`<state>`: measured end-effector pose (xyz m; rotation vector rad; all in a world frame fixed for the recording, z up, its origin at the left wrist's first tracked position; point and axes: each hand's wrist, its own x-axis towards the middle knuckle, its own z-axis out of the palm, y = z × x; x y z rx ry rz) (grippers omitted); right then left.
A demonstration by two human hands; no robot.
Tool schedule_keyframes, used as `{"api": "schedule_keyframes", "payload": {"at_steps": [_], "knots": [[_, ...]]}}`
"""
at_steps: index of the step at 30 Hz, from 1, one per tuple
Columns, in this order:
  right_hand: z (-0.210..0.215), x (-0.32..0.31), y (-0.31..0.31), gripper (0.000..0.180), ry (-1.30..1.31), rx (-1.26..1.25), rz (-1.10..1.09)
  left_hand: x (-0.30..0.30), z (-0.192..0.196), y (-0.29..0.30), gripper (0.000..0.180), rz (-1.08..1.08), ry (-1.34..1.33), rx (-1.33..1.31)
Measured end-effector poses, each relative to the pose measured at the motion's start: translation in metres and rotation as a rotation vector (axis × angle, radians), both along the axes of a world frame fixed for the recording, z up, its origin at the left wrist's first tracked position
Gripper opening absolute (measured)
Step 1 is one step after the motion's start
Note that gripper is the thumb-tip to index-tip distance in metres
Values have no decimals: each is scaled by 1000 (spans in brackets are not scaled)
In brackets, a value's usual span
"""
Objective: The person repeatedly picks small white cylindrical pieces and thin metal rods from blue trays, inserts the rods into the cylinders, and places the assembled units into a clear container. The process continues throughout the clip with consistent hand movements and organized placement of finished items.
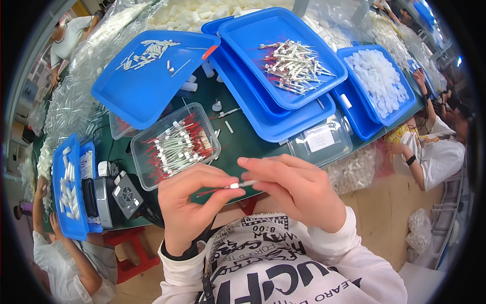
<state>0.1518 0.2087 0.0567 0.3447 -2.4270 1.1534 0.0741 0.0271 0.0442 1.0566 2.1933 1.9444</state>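
Note:
In front of my chest, both hands hold a thin white stick with a white collar [234, 186] and fine red wires at its left end. My left hand [188, 202] is closed, pinching it at the collar between thumb and forefinger. My right hand [301, 190] is closed on the stick's right end, with the fingertips covering part of it. Just beyond my left hand is a clear plastic box [135, 158], holding rows of similar white sticks with red wires [177, 149]. A few loose white pieces [229, 126] lie on the green table beside this box.
Blue trays [126, 104] [243, 30] with more sticks stand farther back; a tray at right holds white translucent pieces [377, 83]. A lidded clear box [324, 144] sits near the table edge. At left are a black device [127, 196] and upright blue trays [76, 223]. Other people work on both sides.

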Motion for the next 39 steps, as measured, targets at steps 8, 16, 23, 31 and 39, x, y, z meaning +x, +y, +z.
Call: {"api": "schedule_keyframes", "payload": {"at_steps": [8,16,23,31,39], "knots": [[-13,-3,3,22,189,135,-51,1,-5,0,15,31,35,-34],[-14,-4,-2,22,157,57,6,1,-6,-2,16,27,187,-55],[-9,-4,-5,22,78,-22,47,1,-9,-2,17,0,157,8],[4,-2,4,19,-37,-108,17,1,-11,-10,18,18,56,81],[1,-34,6,5,-110,-12,-90,-18,-12,-13,35,188,167,-248]]}}
